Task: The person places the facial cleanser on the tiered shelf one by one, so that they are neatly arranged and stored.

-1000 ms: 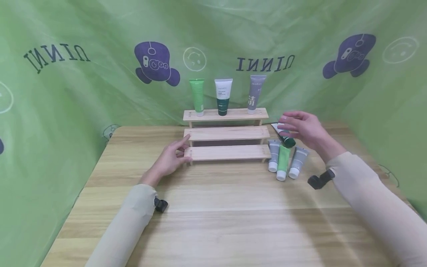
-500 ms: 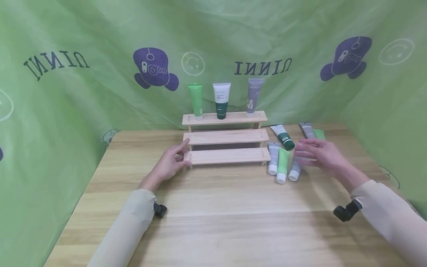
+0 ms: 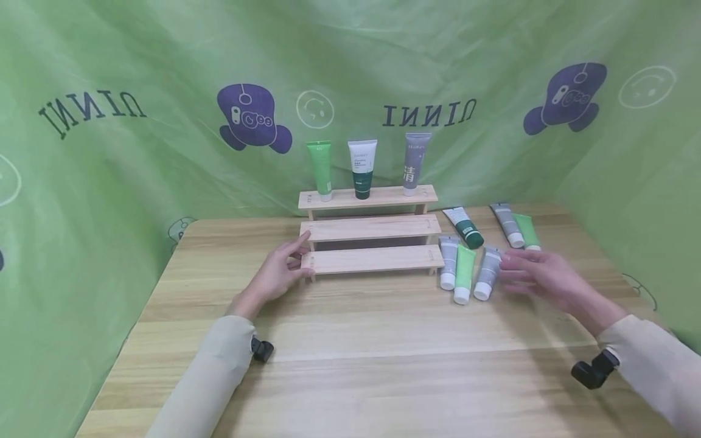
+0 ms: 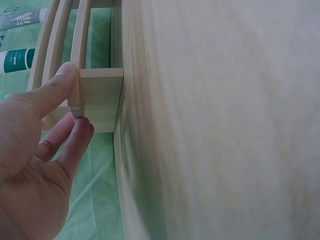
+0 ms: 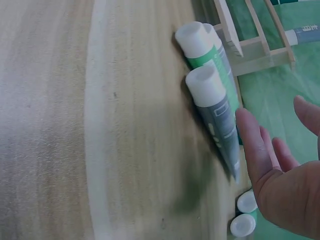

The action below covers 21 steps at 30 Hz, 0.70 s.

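Observation:
A three-step wooden rack (image 3: 372,260) stands on the table. My left hand (image 3: 279,267) pinches the left end of its lowest step, thumb and fingertips at the board's edge in the left wrist view. On the top step, a green tube (image 3: 321,170), a white-and-dark-green tube (image 3: 362,167) and a purple-grey tube (image 3: 415,164) stand upright on their caps. My right hand (image 3: 547,277) hovers with loosely bent fingers, holding nothing, just right of a grey tube (image 3: 489,271). Left of that lie a light green tube (image 3: 464,272) and another grey tube (image 3: 449,261).
Behind these lies a white-and-green tube (image 3: 463,226), dark cap toward the person. Farther right, a grey tube (image 3: 507,224) and a green tube (image 3: 526,230) lie side by side. A green patterned cloth (image 3: 181,152) hangs behind and beside the wooden table (image 3: 350,365).
My right hand has moved right and toward me, from over the lying white-and-green tube to beside the grey one. The left hand stays on the rack. The head view has tilted slightly.

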Each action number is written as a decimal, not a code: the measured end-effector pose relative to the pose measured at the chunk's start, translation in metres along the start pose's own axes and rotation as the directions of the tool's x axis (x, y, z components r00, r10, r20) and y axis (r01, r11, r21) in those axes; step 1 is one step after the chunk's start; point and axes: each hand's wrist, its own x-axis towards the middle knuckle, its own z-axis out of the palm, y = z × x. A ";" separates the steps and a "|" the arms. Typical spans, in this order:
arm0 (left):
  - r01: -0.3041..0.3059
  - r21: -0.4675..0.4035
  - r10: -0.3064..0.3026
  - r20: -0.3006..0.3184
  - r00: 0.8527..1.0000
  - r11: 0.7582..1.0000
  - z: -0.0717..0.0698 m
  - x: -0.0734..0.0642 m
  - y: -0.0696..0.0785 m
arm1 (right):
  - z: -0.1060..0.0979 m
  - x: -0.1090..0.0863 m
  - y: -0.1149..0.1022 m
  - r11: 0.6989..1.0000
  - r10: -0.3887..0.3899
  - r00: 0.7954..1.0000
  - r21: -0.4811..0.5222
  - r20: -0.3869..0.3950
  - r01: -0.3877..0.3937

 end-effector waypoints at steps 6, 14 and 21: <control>-0.006 0.013 0.006 -0.002 1.000 1.000 0.001 0.001 -0.002 | 0.003 -0.001 0.009 0.999 0.034 0.999 -0.024 -0.026 -0.034; -0.013 0.009 0.013 -0.006 1.000 1.000 0.001 -0.001 -0.005 | 0.004 0.012 0.020 0.995 0.102 0.994 0.023 -0.036 -0.101; -0.021 -0.013 0.021 -0.009 1.000 1.000 0.002 -0.001 -0.004 | 0.002 0.024 0.020 0.984 0.165 0.981 -0.056 -0.105 -0.171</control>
